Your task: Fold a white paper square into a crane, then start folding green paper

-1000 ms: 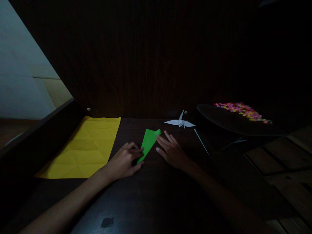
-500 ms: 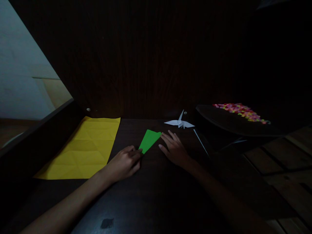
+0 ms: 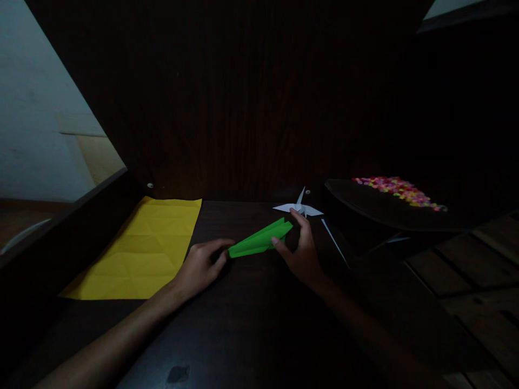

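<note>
A strip of green folded paper point(image 3: 257, 240) lies slantwise between my hands, with its layers parted at the wider right end. My left hand point(image 3: 203, 265) pinches its narrow left tip between thumb and fingers. At the wide end, my right hand point(image 3: 303, 251) has its thumb against the paper, and its index finger reaches up past the paper's corner. The rest of the right fingers are mostly hidden. Just beyond that index fingertip sits a white origami crane point(image 3: 310, 209) with spread wings, partly covered by the finger.
A creased yellow sheet point(image 3: 141, 248) lies to the left on the dark table point(image 3: 227, 335). A thin white strip point(image 3: 334, 241) is at right. Small pink, red and yellow pieces point(image 3: 399, 189) lie on a dark curved surface farther right. A dark wooden panel point(image 3: 243, 108) rises behind.
The green paper has swung to a flatter slant, its wide end now farther right and its layers parted. My right hand has shifted right, its thumb now on the paper.
</note>
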### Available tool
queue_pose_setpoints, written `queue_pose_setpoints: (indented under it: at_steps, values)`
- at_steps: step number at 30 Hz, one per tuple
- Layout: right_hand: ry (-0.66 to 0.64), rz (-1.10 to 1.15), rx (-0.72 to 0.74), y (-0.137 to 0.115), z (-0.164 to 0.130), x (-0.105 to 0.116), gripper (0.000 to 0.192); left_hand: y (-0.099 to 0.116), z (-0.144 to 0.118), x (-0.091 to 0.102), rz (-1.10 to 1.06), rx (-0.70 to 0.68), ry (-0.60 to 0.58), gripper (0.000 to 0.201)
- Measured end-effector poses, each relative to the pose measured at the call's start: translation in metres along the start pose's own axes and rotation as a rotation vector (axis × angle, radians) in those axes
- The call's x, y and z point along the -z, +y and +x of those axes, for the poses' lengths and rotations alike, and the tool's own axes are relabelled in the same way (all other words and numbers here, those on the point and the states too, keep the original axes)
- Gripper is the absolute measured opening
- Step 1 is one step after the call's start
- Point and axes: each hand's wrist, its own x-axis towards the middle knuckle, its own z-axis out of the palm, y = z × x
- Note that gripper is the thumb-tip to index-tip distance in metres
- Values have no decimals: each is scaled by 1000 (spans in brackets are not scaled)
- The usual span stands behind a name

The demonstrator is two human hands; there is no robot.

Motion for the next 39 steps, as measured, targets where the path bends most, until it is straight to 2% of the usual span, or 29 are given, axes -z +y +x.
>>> queue_pose_setpoints:
  at_steps: [2,5,8,10,13,16,21,26,29,35,39]
  values:
    - [46,214,-194,4,2,-1,71,0,2,-2,-137,112,25,24]
    - [50,558,-474,10,4,-6,71,-1,4,-7,-397,240,43,24]
    - [-44,787,-714,4,1,-13,55,3,3,-13,-592,317,7,28]
    - [-78,884,-820,-5,-4,-19,44,8,1,-16,-653,338,-13,29]
    - [-63,963,-887,-17,-11,-25,42,16,-3,-20,-665,345,-33,29]
    - [22,949,-917,-20,-14,-26,43,22,-7,-24,-634,360,-95,27]
    - [35,873,-916,-19,-12,-22,39,27,-11,-32,-583,400,-218,25]
    - [52,866,-903,-23,-12,-22,37,30,-12,-35,-643,439,-267,27]
    - [-19,867,-888,-24,-16,-24,31,30,-12,-34,-698,470,-288,30]
    - [-278,797,-785,-30,-26,-27,30,28,-12,-32,-814,506,-286,36]
    - [-343,725,-750,-35,-28,-29,30,28,-11,-32,-859,486,-267,37]
